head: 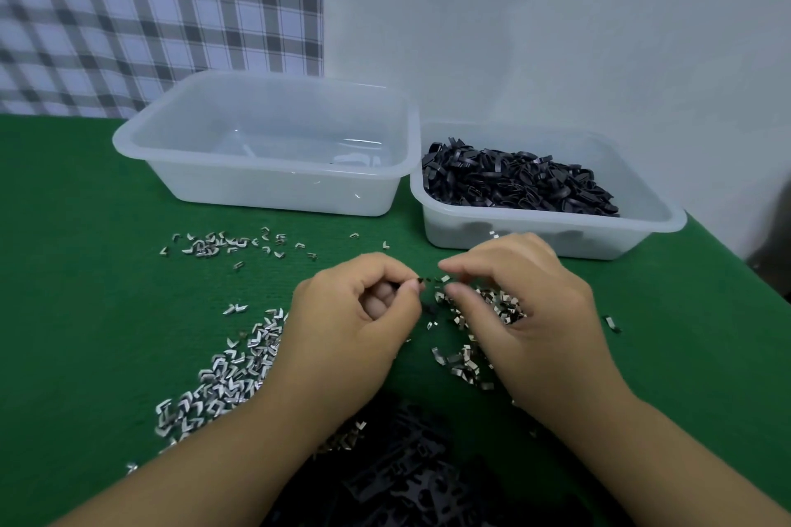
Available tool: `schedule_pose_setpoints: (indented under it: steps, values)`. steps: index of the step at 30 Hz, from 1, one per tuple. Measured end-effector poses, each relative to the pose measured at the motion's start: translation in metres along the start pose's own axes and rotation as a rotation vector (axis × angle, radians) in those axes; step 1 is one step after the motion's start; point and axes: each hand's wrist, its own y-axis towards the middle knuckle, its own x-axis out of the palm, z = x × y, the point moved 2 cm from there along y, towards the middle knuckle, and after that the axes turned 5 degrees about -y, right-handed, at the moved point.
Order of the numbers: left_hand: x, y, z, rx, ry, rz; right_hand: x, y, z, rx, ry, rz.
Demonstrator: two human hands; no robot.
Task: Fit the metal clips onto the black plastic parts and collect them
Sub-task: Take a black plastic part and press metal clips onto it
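I'm looking down on a green cloth-covered surface (85, 270) that fills most of the view. At its far side stand two translucent white plastic tubs side by side, almost touching. The left tub (265, 193) is the larger. The right tub (552, 233) holds a heap of black plastic parts (518, 184).

At the near edge, between the forearms, lies a blurred dark pile of black plastic pieces (406, 483). Small bent metal clips (222, 381) lie in a loose heap to the left of the left wrist. More are scattered towards the left tub, and others lie beneath the right hand.

The left hand (355, 312) is curled, its thumb and forefinger pinching a small black part (417, 280). The right hand (526, 304) is curled just beside it. A tiny clip sits between its forefinger and thumb, but I cannot tell whether they actually grip it.
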Motion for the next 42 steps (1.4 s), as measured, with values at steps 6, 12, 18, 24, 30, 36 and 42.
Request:
schedule_pose_setpoints:
  steps: [6, 12, 18, 24, 30, 36, 42]
  values:
    - [0.0001, -0.0011, 0.0035, 0.004, 0.037, -0.053, 0.0015, -0.0004, 0.0015, -0.081, -0.051, -0.021]
    - [0.0004, -0.0029, 0.0055, -0.001, 0.009, -0.115, 0.0003, 0.0006, 0.0025, -0.108, -0.097, -0.042]
    - [0.0008, -0.0008, 0.0044, -0.062, -0.127, -0.097, -0.0037, 0.0010, 0.0052, 0.051, -0.085, 0.029]
    - [0.0009, 0.0009, 0.0028, -0.161, -0.300, -0.081, -0.0009, 0.0001, 0.0013, 0.109, -0.016, 0.041]
    - [0.0025, 0.0006, 0.0024, -0.226, -0.357, -0.090, -0.0004, 0.0000, 0.0001, 0.082, -0.066, 0.068]
    - [0.0026, 0.0004, 0.0035, -0.245, -0.371, -0.119, -0.0010, 0.0008, -0.0031, 0.035, -0.099, 0.072]
    - [0.0028, 0.0009, 0.0056, -0.255, -0.395, -0.135, -0.0011, 0.0004, -0.0033, 0.014, -0.110, 0.043]
